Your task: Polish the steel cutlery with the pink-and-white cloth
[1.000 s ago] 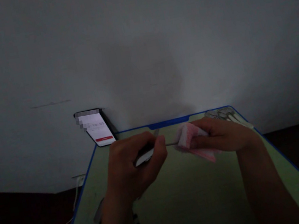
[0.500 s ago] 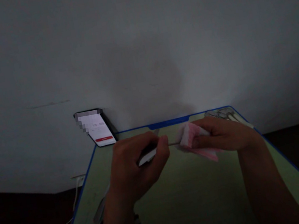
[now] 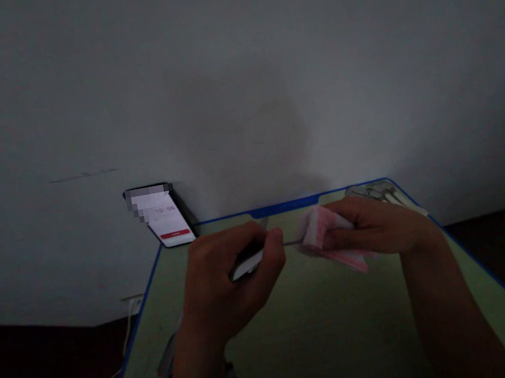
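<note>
My left hand (image 3: 233, 277) is closed around a utensil with a white handle (image 3: 249, 264) and a thin metal shaft (image 3: 291, 243). A pink and white cloth (image 3: 321, 229) wraps the far end of that utensil, so its head is hidden. Fingers and thumb of my right hand (image 3: 371, 226) pinch the cloth from the right side. Both hands are above the pale green table (image 3: 321, 333). Just behind my left fingers shows a thin grey tip (image 3: 263, 223), whose kind I cannot make out.
A lit phone (image 3: 167, 220) leans against the wall at the back left. Several white-handled metal utensils (image 3: 383, 192) lie in the back right corner. Partly under my left forearm is a greyish long object (image 3: 166, 355). A white cable (image 3: 129, 334) hangs left of the table.
Hardly anything differs. The cloth has shifted very slightly to the left along the utensil's shaft, while both hands stay nearly in place.
</note>
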{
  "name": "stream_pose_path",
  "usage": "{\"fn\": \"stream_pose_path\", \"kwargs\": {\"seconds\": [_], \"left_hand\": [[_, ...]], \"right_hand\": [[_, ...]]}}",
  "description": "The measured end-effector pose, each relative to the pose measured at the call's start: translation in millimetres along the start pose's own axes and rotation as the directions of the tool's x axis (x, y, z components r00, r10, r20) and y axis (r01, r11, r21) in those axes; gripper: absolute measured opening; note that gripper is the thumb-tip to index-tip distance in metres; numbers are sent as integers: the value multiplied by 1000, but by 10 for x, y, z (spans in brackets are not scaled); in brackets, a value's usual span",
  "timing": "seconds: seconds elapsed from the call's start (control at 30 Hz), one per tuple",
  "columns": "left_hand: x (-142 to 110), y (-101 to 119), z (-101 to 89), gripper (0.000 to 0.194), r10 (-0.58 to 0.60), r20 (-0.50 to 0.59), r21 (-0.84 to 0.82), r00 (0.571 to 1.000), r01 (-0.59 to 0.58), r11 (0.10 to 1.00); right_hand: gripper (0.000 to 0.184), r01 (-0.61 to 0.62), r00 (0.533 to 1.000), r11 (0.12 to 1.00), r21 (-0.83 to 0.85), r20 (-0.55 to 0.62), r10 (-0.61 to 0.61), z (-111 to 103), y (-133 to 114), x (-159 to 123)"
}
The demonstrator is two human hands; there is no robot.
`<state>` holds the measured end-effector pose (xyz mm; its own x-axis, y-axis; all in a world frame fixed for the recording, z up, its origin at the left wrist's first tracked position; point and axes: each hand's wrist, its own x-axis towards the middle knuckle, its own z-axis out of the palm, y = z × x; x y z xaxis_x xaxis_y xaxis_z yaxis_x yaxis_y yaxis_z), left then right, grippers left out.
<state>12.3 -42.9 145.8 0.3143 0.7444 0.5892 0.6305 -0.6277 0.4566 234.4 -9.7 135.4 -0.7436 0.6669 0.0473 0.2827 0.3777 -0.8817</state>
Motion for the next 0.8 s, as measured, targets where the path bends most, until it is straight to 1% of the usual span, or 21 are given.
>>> {"fn": "stream_pose_path", "kwargs": {"seconds": [0.3,0.43,0.63,0.8], "left_hand": [[2,-22,16,30,2,-8,8,1000,-2,1000],[-1,-20,16,28,0,-12,19,1000,0,1000],[12,-5,5,30,-19,10,26,1000,19,999],[7,-4,1,30,-16,7,14,1000,16,1000]], "right_hand": [[31,-41,999,999,-27,-12,40,0,-13,-7],[30,-30,1000,999,-28,-9,30,-2,-7,-1],[33,-41,999,997,-66,-10,41,-2,7,3],[33,-11,1000,999,-45,-9,11,-6,-1,2]]}}
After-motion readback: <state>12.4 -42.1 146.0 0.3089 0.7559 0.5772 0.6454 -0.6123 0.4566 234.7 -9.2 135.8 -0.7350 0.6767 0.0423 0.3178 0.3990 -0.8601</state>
